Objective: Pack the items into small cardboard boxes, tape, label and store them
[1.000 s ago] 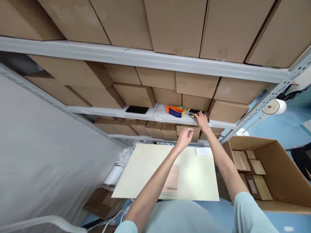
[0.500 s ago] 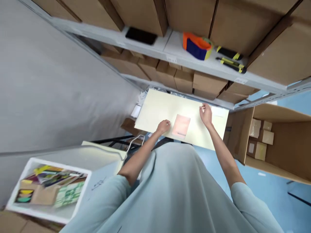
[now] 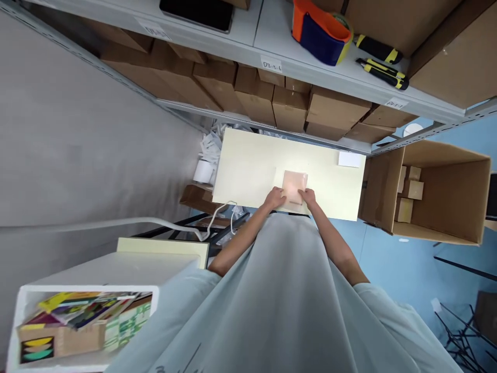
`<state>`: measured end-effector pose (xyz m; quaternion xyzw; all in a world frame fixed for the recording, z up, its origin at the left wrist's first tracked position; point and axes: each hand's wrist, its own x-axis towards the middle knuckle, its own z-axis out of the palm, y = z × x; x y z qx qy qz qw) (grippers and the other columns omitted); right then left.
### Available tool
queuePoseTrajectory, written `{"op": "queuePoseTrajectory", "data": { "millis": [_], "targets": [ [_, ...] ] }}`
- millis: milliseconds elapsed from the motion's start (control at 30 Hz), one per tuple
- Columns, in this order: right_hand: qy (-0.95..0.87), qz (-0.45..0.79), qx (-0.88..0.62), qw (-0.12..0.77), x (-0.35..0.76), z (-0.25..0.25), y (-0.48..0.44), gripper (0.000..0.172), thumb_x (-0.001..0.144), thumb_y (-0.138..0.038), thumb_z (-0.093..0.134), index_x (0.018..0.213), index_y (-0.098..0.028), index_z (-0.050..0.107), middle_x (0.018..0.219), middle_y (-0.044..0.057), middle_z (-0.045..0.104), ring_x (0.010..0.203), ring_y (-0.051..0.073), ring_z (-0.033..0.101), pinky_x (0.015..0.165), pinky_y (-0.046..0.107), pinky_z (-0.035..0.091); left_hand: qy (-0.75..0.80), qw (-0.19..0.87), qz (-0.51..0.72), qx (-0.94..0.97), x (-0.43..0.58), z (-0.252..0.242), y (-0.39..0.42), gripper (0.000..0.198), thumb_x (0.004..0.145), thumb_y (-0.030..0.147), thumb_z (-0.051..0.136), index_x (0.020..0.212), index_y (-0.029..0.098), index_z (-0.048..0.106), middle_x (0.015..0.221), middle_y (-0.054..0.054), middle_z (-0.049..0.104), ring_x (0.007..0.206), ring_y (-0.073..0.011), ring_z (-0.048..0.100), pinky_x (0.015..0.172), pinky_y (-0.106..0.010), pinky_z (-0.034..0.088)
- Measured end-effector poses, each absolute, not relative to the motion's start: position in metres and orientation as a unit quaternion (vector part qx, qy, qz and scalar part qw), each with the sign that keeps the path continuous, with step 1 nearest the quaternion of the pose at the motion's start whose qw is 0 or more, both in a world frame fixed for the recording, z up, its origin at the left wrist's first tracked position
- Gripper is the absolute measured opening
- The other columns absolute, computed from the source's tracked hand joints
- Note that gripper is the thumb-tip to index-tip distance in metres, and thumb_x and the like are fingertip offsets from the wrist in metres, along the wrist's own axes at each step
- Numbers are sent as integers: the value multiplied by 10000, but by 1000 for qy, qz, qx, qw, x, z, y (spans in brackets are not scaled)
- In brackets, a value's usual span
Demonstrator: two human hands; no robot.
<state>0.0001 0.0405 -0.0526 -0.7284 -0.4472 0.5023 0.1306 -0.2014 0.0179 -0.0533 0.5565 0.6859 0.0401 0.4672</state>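
A flat, pinkish packet [image 3: 295,182] with a shiny surface lies on the pale yellow tabletop [image 3: 248,160]; I cannot make out what is in it. My left hand [image 3: 275,198] is closed at its near left corner, thumb towards the packet. At the near right corner my right hand [image 3: 307,197] pinches the edge. Part of the packet's near edge shows between the two hands.
A small white box [image 3: 349,159] sits at the table's far right. Shelving with cartons [image 3: 291,106], tape dispenser [image 3: 320,33] and box cutters [image 3: 382,72] rises beyond. An open carton [image 3: 450,197] stands right; a white cable [image 3: 209,228] hangs left.
My right hand has come left and nearer to me, onto the packet's right corner. My left hand has reached its left corner. The packet now lies straighter, and the camera view has shifted.
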Motion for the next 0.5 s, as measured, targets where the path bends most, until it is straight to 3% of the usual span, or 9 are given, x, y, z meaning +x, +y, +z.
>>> {"op": "queuePoseTrajectory", "data": {
  "millis": [133, 333, 500],
  "targets": [
    [-412, 493, -751, 152, -18, -38, 34, 197, 791, -405, 679, 816, -229, 595, 749, -9, 682, 765, 199, 642, 691, 282, 519, 659, 491, 68, 566, -228, -47, 15, 364, 874, 244, 689, 1225, 184, 765, 1292, -118, 746, 1201, -279, 695, 1119, -366, 541],
    [-400, 464, -760, 219, -30, 10, 27, 265, 766, -458, 706, 796, -233, 570, 776, -20, 654, 782, 174, 575, 730, 282, 511, 681, 464, 117, 554, -286, -38, 15, 445, 910, 183, 633, 1345, 115, 696, 1591, -208, 519, 1526, -356, 459, 1331, -463, 331],
    [-375, 501, -722, 294, -50, 49, 23, 464, 731, -593, 774, 963, -203, 677, 952, 44, 773, 897, 210, 678, 811, 324, 582, 660, 516, 123, 532, -309, -46, 28, 411, 883, 190, 653, 1285, 152, 729, 1421, -170, 681, 1471, -318, 532, 1308, -437, 374]
  ]
}}
